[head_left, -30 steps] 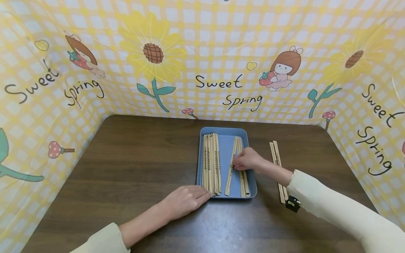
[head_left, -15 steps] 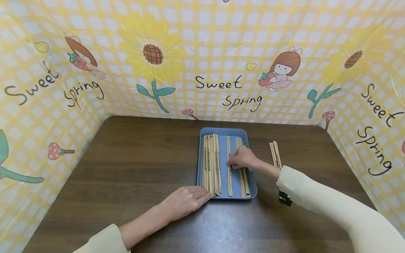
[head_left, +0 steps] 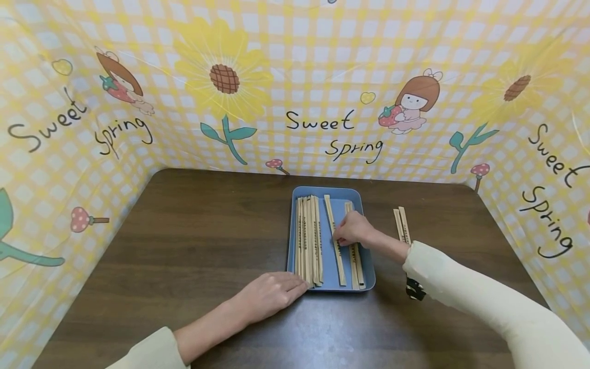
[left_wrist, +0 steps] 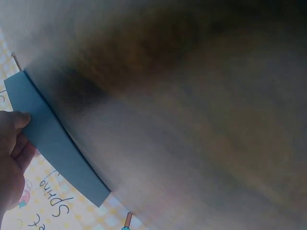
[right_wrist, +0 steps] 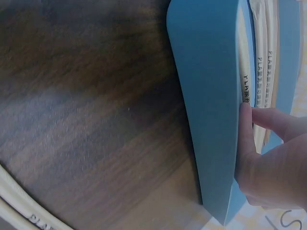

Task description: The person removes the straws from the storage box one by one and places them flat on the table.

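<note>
A blue tray [head_left: 294, 230] stands on the table with paper-wrapped straws in it. A row of several straws [head_left: 308, 241] lies along its left side, and a smaller group [head_left: 355, 266] lies along its right. Between these, my right hand [head_left: 354, 228] pinches one wrapped straw [head_left: 328, 205], which slants with its near end to the right. Thumb and forefinger of that hand [right_wrist: 276, 163] meet at the straw in the right wrist view. My left hand [head_left: 272, 294] holds the tray's near left corner; in the left wrist view its thumb [left_wrist: 21, 119] lies against the tray wall [left_wrist: 57, 141].
Two more wrapped straws [head_left: 402, 225] lie on the brown table [head_left: 193, 225] right of the tray, partly hidden by the right forearm. A yellow checked cloth [head_left: 318, 66] with printed flowers surrounds the table at the back and sides.
The pinched straw has moved left from the right-hand group, and its tilt has swung over, near end now to the right. The right hand shifted slightly left; the left hand stayed put.
</note>
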### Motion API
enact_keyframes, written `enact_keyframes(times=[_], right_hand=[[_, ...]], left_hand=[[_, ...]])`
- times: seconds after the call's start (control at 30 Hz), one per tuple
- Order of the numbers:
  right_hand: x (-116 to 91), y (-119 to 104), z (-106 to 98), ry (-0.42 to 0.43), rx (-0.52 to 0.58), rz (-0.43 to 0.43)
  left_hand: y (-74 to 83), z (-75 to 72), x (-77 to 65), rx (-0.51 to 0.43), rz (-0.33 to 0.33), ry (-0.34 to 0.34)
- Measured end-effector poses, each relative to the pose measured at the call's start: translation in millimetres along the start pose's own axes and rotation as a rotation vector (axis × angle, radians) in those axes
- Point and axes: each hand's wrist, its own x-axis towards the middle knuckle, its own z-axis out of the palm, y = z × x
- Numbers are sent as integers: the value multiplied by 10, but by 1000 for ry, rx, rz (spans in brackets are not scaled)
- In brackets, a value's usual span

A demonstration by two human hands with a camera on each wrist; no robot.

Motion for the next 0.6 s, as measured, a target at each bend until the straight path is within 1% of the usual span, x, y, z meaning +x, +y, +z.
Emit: enact_keyframes(times=[0.1, 0.23, 0.47, 0.6], right_hand=[[-17, 1, -55, 0, 23, 9], [-54, 4, -137, -12, 92, 17], [-120, 29, -309, -62, 184, -2], [-149, 74, -419, -72, 234, -7]], left_hand=[[3, 1, 3, 4, 0, -4], [2, 5, 11, 11, 1, -4], [1, 11, 10, 6, 3, 5], [-3, 5, 12, 10, 4, 3]])
